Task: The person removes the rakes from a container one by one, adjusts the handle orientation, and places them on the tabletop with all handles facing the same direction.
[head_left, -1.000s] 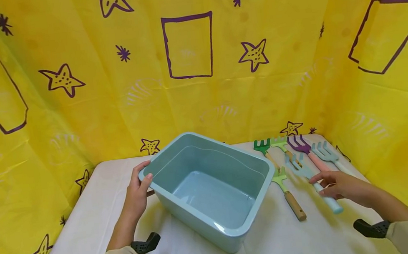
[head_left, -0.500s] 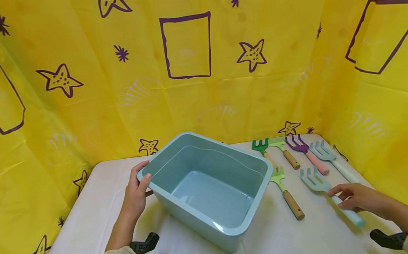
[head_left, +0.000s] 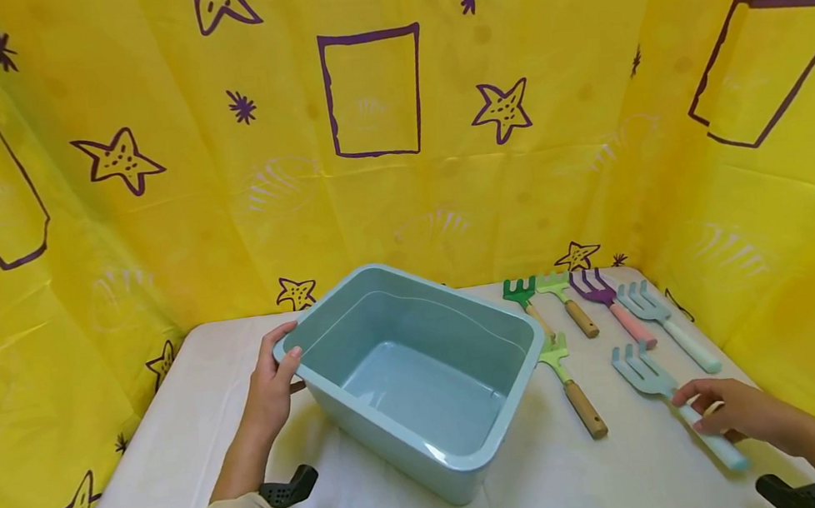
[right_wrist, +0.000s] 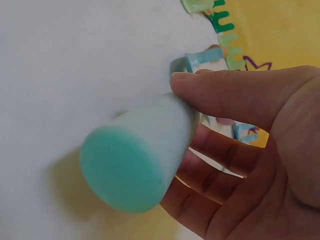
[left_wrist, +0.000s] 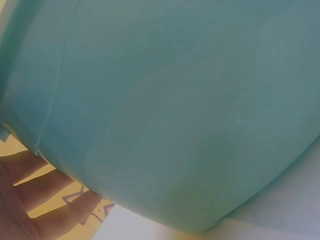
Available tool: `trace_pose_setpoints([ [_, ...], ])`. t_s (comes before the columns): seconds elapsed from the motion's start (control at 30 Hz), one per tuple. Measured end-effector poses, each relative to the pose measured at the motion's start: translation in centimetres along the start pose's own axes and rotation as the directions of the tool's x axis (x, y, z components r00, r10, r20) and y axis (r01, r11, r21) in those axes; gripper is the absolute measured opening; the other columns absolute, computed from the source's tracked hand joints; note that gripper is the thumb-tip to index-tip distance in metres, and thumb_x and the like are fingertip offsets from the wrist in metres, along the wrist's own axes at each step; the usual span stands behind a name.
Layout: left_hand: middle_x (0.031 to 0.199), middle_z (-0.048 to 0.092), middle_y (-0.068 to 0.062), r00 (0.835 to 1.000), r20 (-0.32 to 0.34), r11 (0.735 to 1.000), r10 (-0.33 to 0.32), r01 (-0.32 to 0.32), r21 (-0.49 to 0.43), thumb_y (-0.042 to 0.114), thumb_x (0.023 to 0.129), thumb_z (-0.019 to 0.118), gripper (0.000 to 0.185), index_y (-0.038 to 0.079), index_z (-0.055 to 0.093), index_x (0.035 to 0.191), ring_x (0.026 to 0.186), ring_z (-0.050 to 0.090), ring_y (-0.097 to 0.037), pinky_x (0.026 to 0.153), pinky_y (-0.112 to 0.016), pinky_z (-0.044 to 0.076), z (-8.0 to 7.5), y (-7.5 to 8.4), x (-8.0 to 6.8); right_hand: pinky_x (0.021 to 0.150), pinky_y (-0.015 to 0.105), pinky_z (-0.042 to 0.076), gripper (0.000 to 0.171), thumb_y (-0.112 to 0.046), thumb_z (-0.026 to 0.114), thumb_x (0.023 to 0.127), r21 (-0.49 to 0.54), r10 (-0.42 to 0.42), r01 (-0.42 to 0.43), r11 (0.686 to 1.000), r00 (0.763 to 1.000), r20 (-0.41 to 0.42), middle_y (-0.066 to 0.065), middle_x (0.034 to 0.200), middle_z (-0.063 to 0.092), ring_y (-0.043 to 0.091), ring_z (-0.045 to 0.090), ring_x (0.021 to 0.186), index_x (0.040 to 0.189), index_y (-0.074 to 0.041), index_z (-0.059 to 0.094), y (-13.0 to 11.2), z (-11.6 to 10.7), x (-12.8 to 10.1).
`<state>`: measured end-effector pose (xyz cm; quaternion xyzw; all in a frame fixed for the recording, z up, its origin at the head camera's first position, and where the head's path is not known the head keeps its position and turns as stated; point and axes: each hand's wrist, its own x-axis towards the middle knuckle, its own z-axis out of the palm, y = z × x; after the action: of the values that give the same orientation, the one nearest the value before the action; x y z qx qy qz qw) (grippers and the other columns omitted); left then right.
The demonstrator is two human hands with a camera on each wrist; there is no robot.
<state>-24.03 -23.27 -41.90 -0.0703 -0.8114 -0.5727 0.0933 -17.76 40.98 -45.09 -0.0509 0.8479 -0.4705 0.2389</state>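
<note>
My left hand (head_left: 271, 383) grips the left corner rim of a blue-green plastic tub (head_left: 432, 465), thumb over the edge and fingers outside. The left wrist view is mostly filled by the tub's side wall (left_wrist: 170, 110). On the right, my right hand (head_left: 735, 409) pinches the handle of a light blue hand fork (head_left: 716, 445) between thumb and fingers, its tines pointing to the back left. The rounded handle end (right_wrist: 122, 170) faces the camera in the right wrist view. Another light blue hand fork (head_left: 681, 336) lies just behind it.
Beside these lie a purple fork with a pink handle (head_left: 630, 322), a dark green rake (head_left: 521, 291), a light green rake (head_left: 576, 314) and a nearer light green rake with a wooden handle (head_left: 584, 410). Yellow patterned cloth (head_left: 387, 206) walls in the white table (head_left: 147, 485).
My right hand has moved right and toward me with the light blue hand fork, away from the other tools. The left hand and the tub stay in place.
</note>
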Motion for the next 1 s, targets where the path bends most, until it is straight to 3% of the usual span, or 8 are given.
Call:
trace_pose_setpoints([
  [0.13,0.152,0.033,-0.017,1.000,0.004,1.000,-0.010,0.010,0.003,0.027,0.104,0.041,0.048,0.024,0.026,0.150,0.127,0.043,-0.045,0.091,-0.063,0.045,0.0,0.4,-0.1,0.063,0.035,0.050,0.033,-0.005,0.063,0.091,0.008,0.007,-0.007,1.000,1.000,0.006,0.012,0.095,0.051,0.026,0.052,0.078,0.119,0.008,0.052,0.5,-0.1,-0.7],
  [0.23,0.151,0.033,-0.019,1.000,0.007,1.000,-0.011,0.011,0.006,0.025,0.104,0.041,0.048,0.020,0.027,0.150,0.127,0.042,-0.046,0.091,-0.063,0.044,0.1,1.6,-0.5,0.065,0.038,0.050,0.033,-0.005,0.063,0.091,-0.016,0.032,-0.033,0.999,0.999,-0.014,0.012,0.097,0.052,0.027,0.051,0.081,0.119,0.007,0.052,0.8,-0.3,-1.1],
  [0.4,0.150,0.032,-0.023,1.000,0.016,1.000,0.011,-0.011,0.010,0.022,0.104,0.039,0.049,0.014,0.025,0.150,0.126,0.042,-0.048,0.091,-0.064,0.044,0.0,3.4,-1.0,0.068,0.040,0.049,0.033,-0.006,0.065,0.090,-0.055,0.092,-0.097,0.994,0.992,-0.081,0.012,0.101,0.053,0.027,0.052,0.085,0.120,0.003,0.055,1.1,-0.3,-1.1],
  [0.6,0.149,0.033,-0.024,1.000,0.021,1.000,0.010,-0.010,0.011,0.022,0.104,0.040,0.048,0.013,0.026,0.150,0.125,0.042,-0.049,0.091,-0.064,0.043,-0.1,3.8,-1.0,0.063,0.035,0.047,0.033,-0.005,0.069,0.086,-0.103,0.112,-0.134,0.986,0.975,-0.194,0.011,0.097,0.053,0.025,0.051,0.080,0.117,0.002,0.057,1.4,0.2,-0.8],
  [0.83,0.148,0.038,-0.017,0.999,-0.002,0.999,0.032,-0.032,0.001,0.033,0.104,0.041,0.047,0.027,0.029,0.149,0.123,0.047,-0.044,0.088,-0.062,0.047,-0.3,0.0,0.2,0.055,0.028,0.043,0.033,-0.005,0.072,0.083,-0.215,0.049,-0.114,0.970,0.957,-0.285,0.009,0.093,0.053,0.022,0.047,0.071,0.114,0.000,0.059,1.6,0.5,-0.5],
  [1.0,0.149,0.037,-0.016,1.000,0.002,1.000,0.026,-0.026,0.007,0.032,0.104,0.041,0.047,0.027,0.028,0.148,0.124,0.046,-0.044,0.088,-0.062,0.047,0.0,-0.2,0.2,0.055,0.028,0.042,0.033,-0.005,0.071,0.084,-0.212,0.065,-0.128,0.969,0.958,-0.278,0.010,0.094,0.052,0.023,0.046,0.070,0.114,0.000,0.060,1.9,0.2,-0.6],
])
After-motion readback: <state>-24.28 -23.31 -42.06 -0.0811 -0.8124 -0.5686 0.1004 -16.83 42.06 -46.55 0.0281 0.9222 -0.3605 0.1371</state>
